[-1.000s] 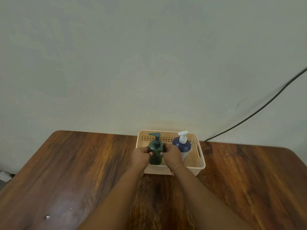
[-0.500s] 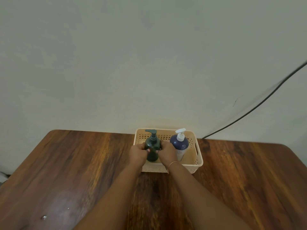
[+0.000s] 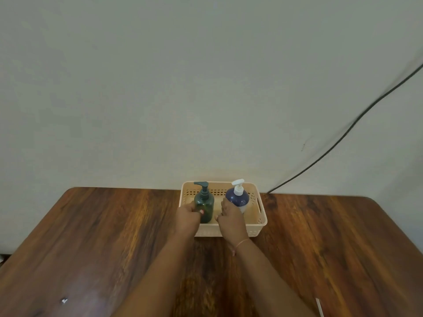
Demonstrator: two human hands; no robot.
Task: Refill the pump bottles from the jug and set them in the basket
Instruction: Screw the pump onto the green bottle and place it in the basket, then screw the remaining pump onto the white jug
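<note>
Where things have changed: the right hand point(image 3: 231, 221) has let go of the green bottle point(image 3: 206, 208), which both hands clasped half a second ago; a gap now shows between them.
Left hand point(image 3: 187, 217): fingers point(image 3: 201, 211) grasping the green bottle's left side, thumb across its front.
Right fingers point(image 3: 223, 203): released, loosely curled, just beside the blue bottle point(image 3: 238, 197); whether they touch it cannot be told.
Green bottle: upright in the basket point(image 3: 263, 219), between the two hands, touching the left fingers only.
Blue bottle: upright just beyond the right fingers, in the same basket.
Basket: on the surface point(image 3: 91, 236), near wall partly hidden by both hands.
</note>
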